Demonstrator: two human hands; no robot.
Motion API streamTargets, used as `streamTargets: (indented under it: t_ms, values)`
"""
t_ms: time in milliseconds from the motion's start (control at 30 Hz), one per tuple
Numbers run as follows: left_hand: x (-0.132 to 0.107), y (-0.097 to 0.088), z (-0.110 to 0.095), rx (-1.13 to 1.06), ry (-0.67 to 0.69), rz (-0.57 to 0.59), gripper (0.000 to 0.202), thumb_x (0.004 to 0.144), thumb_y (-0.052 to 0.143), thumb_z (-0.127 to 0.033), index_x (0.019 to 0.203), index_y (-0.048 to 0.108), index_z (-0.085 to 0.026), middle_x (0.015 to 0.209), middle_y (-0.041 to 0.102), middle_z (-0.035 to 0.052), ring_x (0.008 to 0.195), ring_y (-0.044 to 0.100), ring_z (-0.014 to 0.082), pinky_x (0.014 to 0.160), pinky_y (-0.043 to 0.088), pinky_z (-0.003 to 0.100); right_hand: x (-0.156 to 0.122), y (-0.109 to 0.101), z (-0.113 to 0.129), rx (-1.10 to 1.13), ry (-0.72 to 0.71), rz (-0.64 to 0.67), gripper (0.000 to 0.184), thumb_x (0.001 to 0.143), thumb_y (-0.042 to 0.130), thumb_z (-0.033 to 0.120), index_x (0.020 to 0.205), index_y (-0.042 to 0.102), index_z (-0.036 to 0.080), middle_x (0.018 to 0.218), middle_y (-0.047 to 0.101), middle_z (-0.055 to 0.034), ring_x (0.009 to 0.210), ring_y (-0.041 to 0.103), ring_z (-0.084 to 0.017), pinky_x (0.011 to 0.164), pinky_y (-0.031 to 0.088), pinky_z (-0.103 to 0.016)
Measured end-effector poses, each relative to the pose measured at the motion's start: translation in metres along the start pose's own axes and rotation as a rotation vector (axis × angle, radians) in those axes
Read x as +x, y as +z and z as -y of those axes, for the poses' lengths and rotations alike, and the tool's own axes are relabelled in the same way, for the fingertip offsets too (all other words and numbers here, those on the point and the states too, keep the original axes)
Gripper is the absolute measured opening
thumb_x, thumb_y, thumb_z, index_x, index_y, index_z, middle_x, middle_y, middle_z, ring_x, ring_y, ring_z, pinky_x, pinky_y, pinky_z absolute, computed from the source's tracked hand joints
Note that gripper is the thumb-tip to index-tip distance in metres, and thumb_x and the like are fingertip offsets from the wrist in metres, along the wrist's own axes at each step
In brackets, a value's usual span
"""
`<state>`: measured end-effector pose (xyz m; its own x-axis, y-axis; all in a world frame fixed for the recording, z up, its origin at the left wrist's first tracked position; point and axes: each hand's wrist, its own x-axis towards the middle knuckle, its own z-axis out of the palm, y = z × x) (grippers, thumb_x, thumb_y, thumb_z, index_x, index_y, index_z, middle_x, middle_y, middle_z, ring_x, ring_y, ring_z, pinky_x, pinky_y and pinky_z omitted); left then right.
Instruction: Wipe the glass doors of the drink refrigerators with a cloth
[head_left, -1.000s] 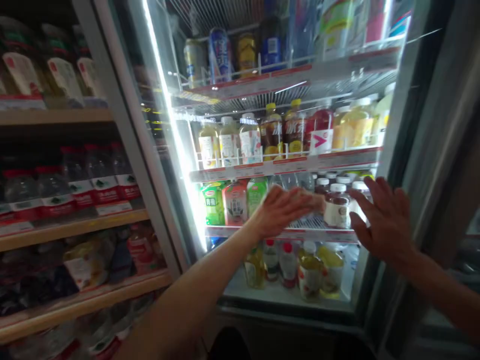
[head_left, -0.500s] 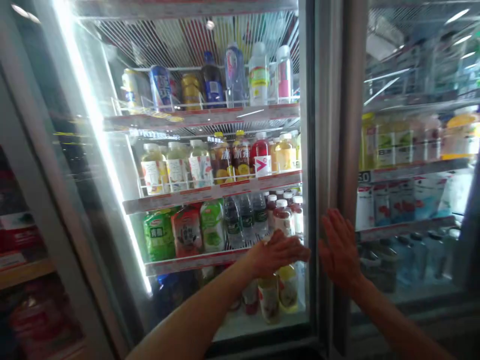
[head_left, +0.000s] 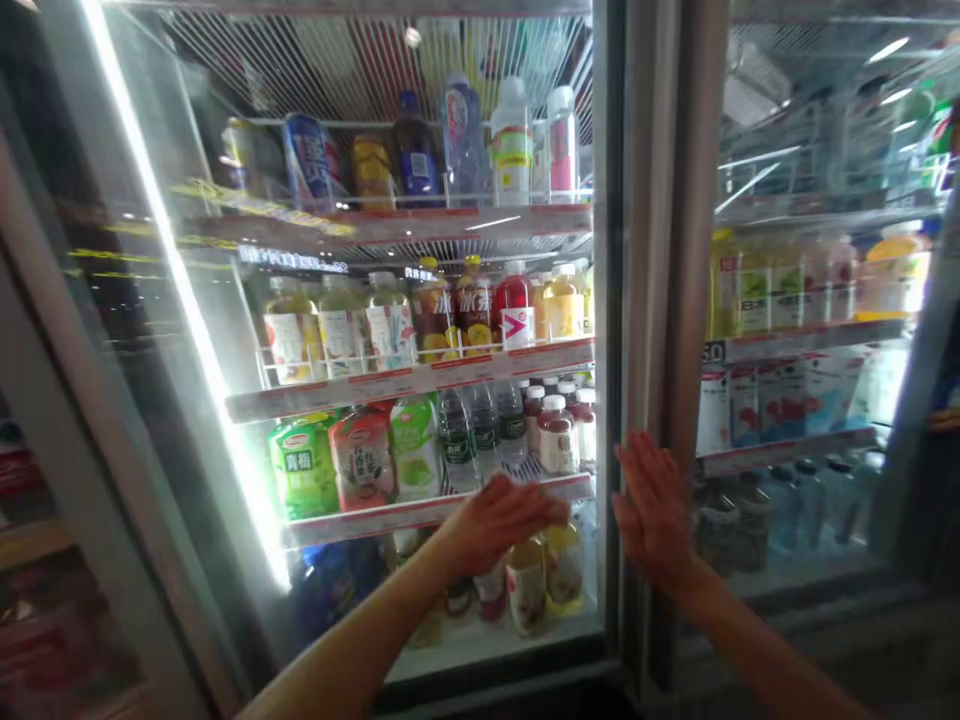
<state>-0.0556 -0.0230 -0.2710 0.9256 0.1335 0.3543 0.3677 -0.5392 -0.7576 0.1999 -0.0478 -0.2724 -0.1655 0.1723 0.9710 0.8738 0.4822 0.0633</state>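
My left hand [head_left: 510,520] reaches out in front of the left glass door of a drinks cooler, its fingers stretched out and holding nothing. Behind it stand small white-capped bottles [head_left: 559,435] on a shelf, with yellowish bottles [head_left: 527,588] lower down. My right hand [head_left: 654,515] is raised with its palm toward the metal door frame [head_left: 651,300] between the two doors, fingers extended. It appears to rest on that frame, though the exact contact is hard to make out.
A right-hand glass door shows bottles [head_left: 776,280] and cartons [head_left: 750,405] on shelves. Through the left door are green pouches [head_left: 301,470], a red pouch [head_left: 361,462], cans [head_left: 307,160] and several bottles. A bright light strip [head_left: 180,290] runs down the left side.
My left hand has moved left, away from the door frame, widening the gap between my hands. The right hand stays by the frame. The whole view has shifted slightly.
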Motion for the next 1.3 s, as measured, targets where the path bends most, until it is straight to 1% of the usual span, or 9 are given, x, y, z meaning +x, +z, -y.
streamTargets:
  t_ms: [67, 133, 300, 500, 733, 933, 1100, 1133, 1300]
  values:
    - [0.001, -0.011, 0.019, 0.047, -0.230, -0.081, 0.054, 0.085, 0.043, -0.022, 0.138, 0.033, -0.026, 0.149, 0.029, -0.0025, 0.142, 0.004, 0.0214, 0.114, 0.000, 0.049, 0.000, 0.005, 0.007, 0.013, -0.006, 0.007, 0.064, 0.087, 0.039, 0.020, 0.146, 0.015, 0.023, 0.151, 0.022, -0.0069, 0.138, 0.022, -0.025, 0.110, 0.023, -0.052]
    - [0.000, -0.016, 0.027, 0.065, -0.296, -0.108, 0.053, 0.085, 0.043, -0.022, 0.137, 0.036, -0.025, 0.148, 0.030, -0.0009, 0.142, 0.003, 0.0240, 0.113, -0.003, 0.052, 0.000, 0.011, 0.018, 0.035, -0.026, 0.015, 0.064, 0.087, 0.039, 0.020, 0.146, 0.015, 0.023, 0.151, 0.022, -0.0074, 0.139, 0.022, -0.026, 0.110, 0.022, -0.052]
    - [-0.030, -0.022, 0.031, -0.019, 0.199, 0.008, 0.043, 0.087, 0.039, -0.029, 0.130, 0.046, -0.026, 0.147, 0.031, -0.0047, 0.141, 0.010, 0.0182, 0.115, 0.000, 0.044, 0.000, 0.027, 0.044, 0.056, -0.146, 0.092, 0.064, 0.086, 0.040, 0.019, 0.146, 0.017, 0.018, 0.149, 0.026, -0.0106, 0.139, 0.021, -0.025, 0.111, 0.022, -0.050]
    - [-0.049, -0.050, 0.076, 0.194, -0.404, -0.188, 0.052, 0.084, 0.046, -0.015, 0.134, 0.041, -0.028, 0.143, 0.039, -0.0003, 0.141, 0.006, 0.0223, 0.114, 0.003, 0.049, 0.012, 0.039, 0.053, 0.056, -0.178, 0.081, 0.064, 0.084, 0.044, 0.018, 0.144, 0.021, 0.017, 0.149, 0.028, -0.0115, 0.139, 0.021, -0.027, 0.111, 0.021, -0.052]
    - [-0.097, -0.044, 0.052, 0.023, 0.136, 0.028, 0.039, 0.088, 0.042, -0.027, 0.126, 0.050, -0.030, 0.145, 0.035, -0.0055, 0.140, 0.016, 0.0183, 0.115, 0.004, 0.045, 0.020, 0.053, 0.072, 0.081, -0.258, 0.103, 0.051, 0.083, 0.041, 0.014, 0.135, 0.039, 0.014, 0.140, 0.043, -0.0124, 0.138, 0.022, -0.025, 0.112, 0.020, -0.051]
    - [-0.100, -0.061, 0.079, 0.188, -0.423, -0.199, 0.049, 0.083, 0.049, -0.014, 0.131, 0.046, -0.024, 0.143, 0.039, 0.0047, 0.141, 0.008, 0.0234, 0.114, 0.005, 0.050, 0.028, 0.062, 0.077, 0.096, -0.257, 0.101, 0.054, 0.083, 0.042, 0.013, 0.137, 0.037, 0.017, 0.143, 0.038, -0.0112, 0.139, 0.020, -0.025, 0.112, 0.019, -0.053]
    - [-0.123, -0.058, 0.060, 0.053, 0.084, 0.009, 0.039, 0.087, 0.043, -0.025, 0.125, 0.051, -0.029, 0.147, 0.031, -0.0038, 0.140, 0.016, 0.0190, 0.115, 0.006, 0.046, 0.027, 0.064, 0.080, 0.087, -0.306, 0.154, 0.053, 0.083, 0.042, 0.015, 0.136, 0.039, 0.016, 0.143, 0.039, -0.0120, 0.139, 0.020, -0.025, 0.112, 0.017, -0.052]
    - [-0.130, -0.060, 0.064, 0.056, 0.086, 0.021, 0.038, 0.088, 0.042, -0.025, 0.124, 0.051, -0.030, 0.147, 0.032, -0.0051, 0.140, 0.016, 0.0183, 0.115, 0.006, 0.045, 0.027, 0.065, 0.079, 0.084, -0.315, 0.155, 0.052, 0.083, 0.042, 0.015, 0.135, 0.040, 0.016, 0.142, 0.040, -0.0122, 0.139, 0.020, -0.025, 0.112, 0.017, -0.052]
    - [-0.149, -0.081, 0.106, 0.275, -0.559, -0.225, 0.049, 0.085, 0.047, -0.015, 0.132, 0.044, -0.027, 0.146, 0.034, 0.0035, 0.141, 0.012, 0.0218, 0.113, 0.013, 0.047, 0.029, 0.063, 0.072, 0.094, -0.334, 0.134, 0.051, 0.084, 0.042, 0.016, 0.135, 0.040, 0.016, 0.141, 0.041, -0.0124, 0.139, 0.021, -0.024, 0.113, 0.015, -0.052]
